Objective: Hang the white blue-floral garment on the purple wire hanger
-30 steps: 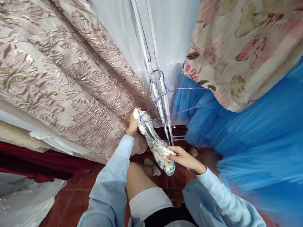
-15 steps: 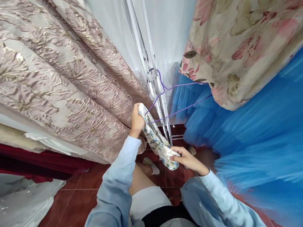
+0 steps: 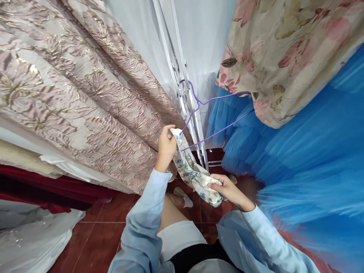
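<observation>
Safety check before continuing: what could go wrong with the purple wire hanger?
The purple wire hanger goes out of sight at the beige pink-flowered fabric and might snag it.
The white blue-flowered cloth hides the hanger's other end; if the left hand or right hand pulls unevenly, the cloth might slip off.

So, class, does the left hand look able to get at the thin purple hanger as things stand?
Probably yes: the left hand is close to the purple hanger, and only the white, blue-flowered fabric it grips seems in the way, covering the hanger's left tip.
</observation>
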### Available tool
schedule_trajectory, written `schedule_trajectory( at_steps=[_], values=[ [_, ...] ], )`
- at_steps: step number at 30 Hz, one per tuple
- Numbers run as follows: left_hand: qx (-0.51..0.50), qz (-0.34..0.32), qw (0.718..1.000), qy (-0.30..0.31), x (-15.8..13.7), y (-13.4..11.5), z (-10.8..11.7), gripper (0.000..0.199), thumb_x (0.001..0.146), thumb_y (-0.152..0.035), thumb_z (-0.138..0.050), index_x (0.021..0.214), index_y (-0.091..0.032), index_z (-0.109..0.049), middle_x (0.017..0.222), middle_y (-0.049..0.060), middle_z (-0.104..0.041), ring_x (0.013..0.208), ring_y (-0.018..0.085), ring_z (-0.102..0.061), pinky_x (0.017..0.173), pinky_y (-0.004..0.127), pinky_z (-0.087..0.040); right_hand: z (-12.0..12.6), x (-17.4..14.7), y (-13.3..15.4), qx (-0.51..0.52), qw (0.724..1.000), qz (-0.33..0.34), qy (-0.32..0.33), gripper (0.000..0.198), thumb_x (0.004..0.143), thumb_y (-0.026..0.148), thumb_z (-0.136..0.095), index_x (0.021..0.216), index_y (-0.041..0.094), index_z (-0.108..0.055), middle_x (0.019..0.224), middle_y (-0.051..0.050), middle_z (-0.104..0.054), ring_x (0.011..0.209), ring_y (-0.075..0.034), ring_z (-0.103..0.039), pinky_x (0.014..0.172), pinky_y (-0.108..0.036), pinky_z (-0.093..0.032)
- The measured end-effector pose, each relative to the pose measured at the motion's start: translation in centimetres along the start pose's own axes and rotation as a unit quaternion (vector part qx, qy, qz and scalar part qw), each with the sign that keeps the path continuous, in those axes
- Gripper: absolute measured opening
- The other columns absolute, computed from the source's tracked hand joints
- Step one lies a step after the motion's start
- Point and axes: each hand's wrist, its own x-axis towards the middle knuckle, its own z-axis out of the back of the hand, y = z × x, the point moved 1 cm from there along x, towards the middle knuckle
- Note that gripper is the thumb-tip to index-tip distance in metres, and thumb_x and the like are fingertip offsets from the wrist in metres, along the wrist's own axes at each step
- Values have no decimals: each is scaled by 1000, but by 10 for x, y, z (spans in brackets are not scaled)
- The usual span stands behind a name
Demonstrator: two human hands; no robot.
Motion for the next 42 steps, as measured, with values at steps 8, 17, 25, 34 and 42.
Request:
schedule_trajectory(
  at_steps=[8,17,25,34,42],
  values=[
    [-8,-25,999,-31,15,15,6,11,79,-17,-56,82,-17,-66,67,-2,-56,58,12,-47,56,23,-34,1,-6,13,-44,998,36,-14,32,89,48,-67,86,17,-67,81,-1,-62,76,-17,-54,70,-27,-42],
    [69,-30,997,13,22,18,48,21,72,-18,-54,52,-19,-49,52,-3,-39,52,11,-35,51,25,-23,76,-2,53,-242,950,127,-148,31,86,49,-74,79,19,-67,84,-4,-62,79,-20,-58,72,-31,-44],
    [18,-4,999,47,11,19,43,13,72,-23,-56,60,-19,-53,57,-2,-44,55,12,-37,52,25,-27,138,33,106,-356,855,257,-275,13,83,34,-71,81,21,-72,106,-9,-67,97,-25,-63,70,-31,-47],
    [-15,8,997,69,-2,12,34,10,76,-27,-55,74,-18,-59,65,-3,-48,61,12,-43,58,23,-33,168,92,122,-290,859,269,-324,9,79,23,-67,87,22,-73,101,-7,-74,95,-23,-68,80,-32,-51],
    [54,-23,998,7,-10,10,45,14,87,-28,-56,77,-19,-58,74,-1,-59,72,15,-53,69,24,-41,176,95,117,-158,899,260,-317,7,78,18,-69,84,21,-67,108,-9,-76,98,-20,-69,86,-31,-50]
  ],
)
